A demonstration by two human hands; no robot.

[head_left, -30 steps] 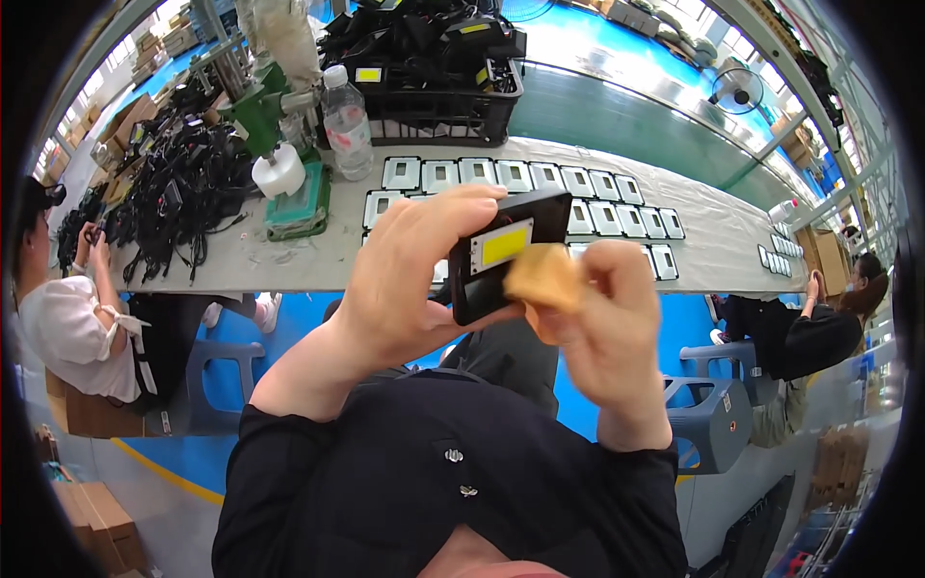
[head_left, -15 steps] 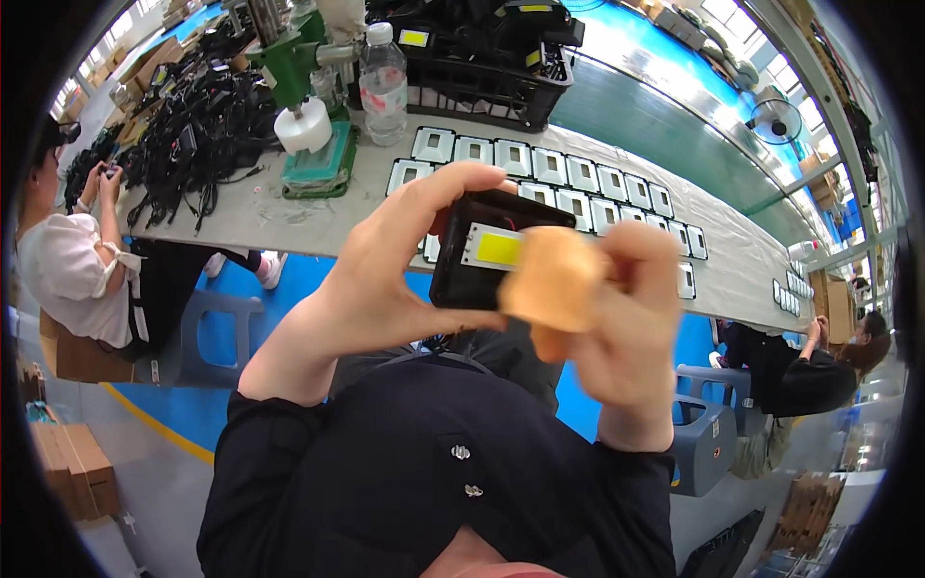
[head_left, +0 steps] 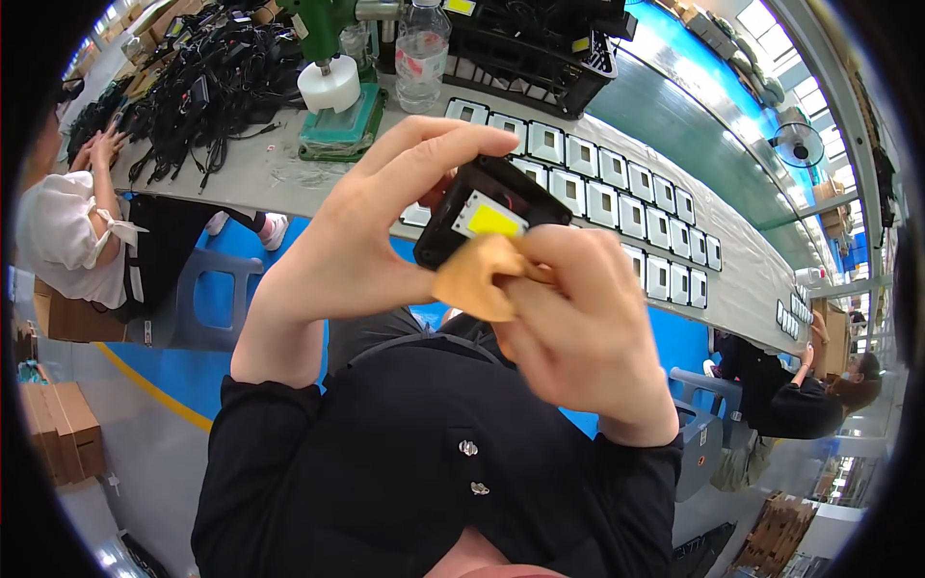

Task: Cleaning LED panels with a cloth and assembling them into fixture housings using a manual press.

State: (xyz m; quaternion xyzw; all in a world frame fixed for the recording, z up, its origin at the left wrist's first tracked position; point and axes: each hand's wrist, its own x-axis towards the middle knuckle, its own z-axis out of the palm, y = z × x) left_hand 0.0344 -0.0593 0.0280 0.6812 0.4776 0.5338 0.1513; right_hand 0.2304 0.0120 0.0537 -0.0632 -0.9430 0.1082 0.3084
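Note:
My left hand (head_left: 361,217) grips a black rectangular lamp housing (head_left: 438,236) by its edges, thumb below and fingers above. Inside the housing sits a pale plate with a yellow LED panel (head_left: 489,222). My right hand (head_left: 588,323) is closed on an orange-yellow cloth (head_left: 474,279), its fingers bunched into the fabric. The cloth lies over the lower edge of the housing, close beside the LED panel. Part of the housing's right side is hidden by the cloth and my right fingers.
Rows of white-framed black panels (head_left: 581,156) lie on the table. Beyond are a green press (head_left: 323,39), a water bottle (head_left: 421,58), a black crate (head_left: 540,82) and a heap of black cables (head_left: 193,87). People sit at the left (head_left: 72,222) and right (head_left: 800,395).
The cloth has moved left and down across the housing with my right hand, uncovering the LED panel's right part. The housing has tilted, and the whole view has shifted slightly.

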